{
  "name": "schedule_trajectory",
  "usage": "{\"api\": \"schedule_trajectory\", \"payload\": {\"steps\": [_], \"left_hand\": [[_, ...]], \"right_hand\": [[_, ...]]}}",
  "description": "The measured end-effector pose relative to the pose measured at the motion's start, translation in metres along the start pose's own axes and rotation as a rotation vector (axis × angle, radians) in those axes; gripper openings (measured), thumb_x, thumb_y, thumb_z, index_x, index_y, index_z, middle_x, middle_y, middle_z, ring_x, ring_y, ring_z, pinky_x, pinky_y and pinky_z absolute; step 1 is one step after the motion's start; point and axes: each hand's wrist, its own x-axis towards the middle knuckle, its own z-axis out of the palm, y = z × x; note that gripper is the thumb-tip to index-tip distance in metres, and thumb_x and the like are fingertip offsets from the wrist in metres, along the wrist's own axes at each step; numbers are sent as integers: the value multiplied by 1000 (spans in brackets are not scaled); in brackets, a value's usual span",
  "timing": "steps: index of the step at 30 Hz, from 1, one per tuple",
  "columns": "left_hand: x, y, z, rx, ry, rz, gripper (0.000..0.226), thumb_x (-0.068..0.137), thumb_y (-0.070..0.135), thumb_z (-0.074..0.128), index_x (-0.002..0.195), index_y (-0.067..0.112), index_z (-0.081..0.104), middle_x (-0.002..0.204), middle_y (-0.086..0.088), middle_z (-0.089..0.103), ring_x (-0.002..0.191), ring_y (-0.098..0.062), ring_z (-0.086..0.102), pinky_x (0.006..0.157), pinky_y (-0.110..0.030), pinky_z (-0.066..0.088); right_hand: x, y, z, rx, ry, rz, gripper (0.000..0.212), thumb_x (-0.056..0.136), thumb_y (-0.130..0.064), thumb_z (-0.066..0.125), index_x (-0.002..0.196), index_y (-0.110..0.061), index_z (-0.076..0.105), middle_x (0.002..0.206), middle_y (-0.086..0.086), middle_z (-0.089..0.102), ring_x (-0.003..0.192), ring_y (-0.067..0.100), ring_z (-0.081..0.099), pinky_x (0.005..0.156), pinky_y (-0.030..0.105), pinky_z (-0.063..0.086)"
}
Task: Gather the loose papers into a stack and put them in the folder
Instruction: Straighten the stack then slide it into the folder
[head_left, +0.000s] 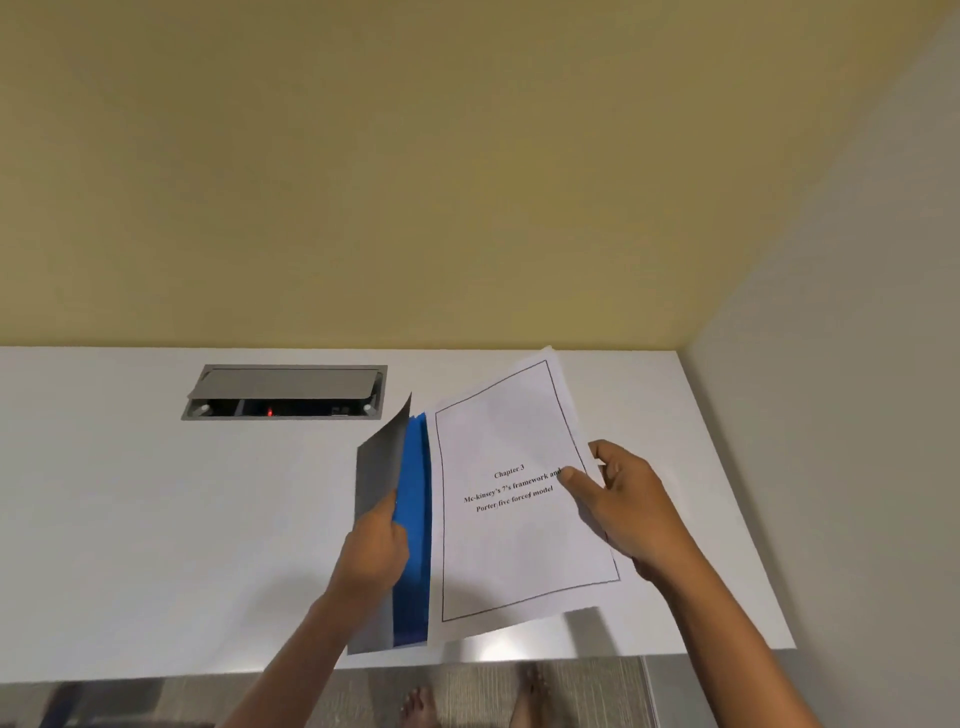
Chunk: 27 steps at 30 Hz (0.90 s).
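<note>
My left hand (375, 556) holds up the clear grey front cover of the folder (379, 467), which stands partly open with its blue inside (413, 525) showing. My right hand (621, 506) grips the right edge of the stack of white papers (514, 545), thumb on top. The top sheet has a black border and the printed heading "Chapter 3". The stack's left edge lies against the blue inside of the folder, above the white desk (156, 519). How many sheets lie under the top one is hidden.
A grey recessed socket box (284, 392) with its lid raised and a small red light sits at the desk's back. A yellow wall rises behind, a pale wall stands at the right. Bare feet (421, 706) and carpet show below the desk's front edge.
</note>
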Motion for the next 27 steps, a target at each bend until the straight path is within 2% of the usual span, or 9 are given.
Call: {"api": "schedule_trajectory", "payload": {"steps": [4, 7, 11, 13, 15, 18, 21, 25, 27], "left_hand": [[-4, 20, 14, -78, -13, 53, 47, 108, 11, 41, 154, 17, 44, 120, -2, 66, 93, -15, 67, 86, -34, 60], [-7, 28, 22, -138, -30, 50, 43, 108, 14, 43, 150, 20, 46, 116, 4, 64, 89, -10, 66, 73, -22, 58], [-10, 30, 28, -192, -59, 52, 39, 108, 16, 44, 146, 23, 50, 129, 1, 66, 105, -16, 68, 83, -26, 61], [-14, 31, 29, -204, -75, 60, 30, 108, 18, 45, 134, 31, 53, 119, 11, 67, 101, -12, 68, 67, -12, 57], [-17, 32, 31, -194, -74, 72, 33, 108, 19, 45, 138, 31, 52, 111, 20, 63, 97, -8, 66, 67, -8, 53], [-21, 32, 33, -177, -64, 94, 43, 109, 18, 45, 152, 23, 46, 124, 15, 58, 93, 0, 59, 88, -20, 52], [-25, 35, 33, -219, -51, 113, 46, 109, 22, 46, 154, 28, 43, 135, 7, 60, 101, -8, 59, 97, -32, 55], [-22, 35, 30, -263, -2, 101, 43, 109, 23, 46, 152, 25, 47, 137, 0, 63, 115, -24, 65, 101, -41, 57], [-21, 35, 28, -267, 13, 97, 43, 109, 22, 46, 152, 23, 47, 137, 0, 64, 119, -28, 66, 102, -40, 57]], "right_hand": [[8, -20, -1, -201, -27, -45, 28, 94, -33, 69, 86, -11, 54, 62, 2, 42, 56, 23, 34, 57, 28, 30], [14, -34, 4, -356, -30, -52, 20, 94, -27, 69, 86, -10, 62, 68, 17, 59, 59, 21, 46, 57, 31, 37], [22, -48, 19, -579, -17, -137, 26, 98, -23, 69, 83, -6, 57, 75, 6, 62, 68, 25, 57, 56, 33, 36], [22, -51, 32, -622, -34, -180, 23, 101, -20, 64, 89, -1, 58, 87, 11, 70, 79, 31, 64, 61, 35, 42], [20, -51, 47, -655, -56, -224, 20, 103, -17, 58, 87, -6, 53, 82, 7, 64, 75, 27, 59, 55, 31, 35], [16, -48, 70, -670, -61, -256, 17, 104, -11, 54, 90, -11, 46, 75, -3, 47, 71, 21, 47, 49, 25, 23], [13, -39, 89, -640, -49, -248, 3, 104, -7, 54, 105, -7, 57, 93, 10, 64, 76, 21, 51, 50, 25, 24], [3, -17, 111, -616, -23, -231, 20, 101, -5, 57, 120, -3, 57, 101, 12, 70, 74, 21, 52, 50, 24, 26], [-3, -6, 121, -611, -19, -228, 26, 102, -8, 58, 128, -5, 55, 105, 11, 72, 78, 23, 60, 58, 26, 40]]}}
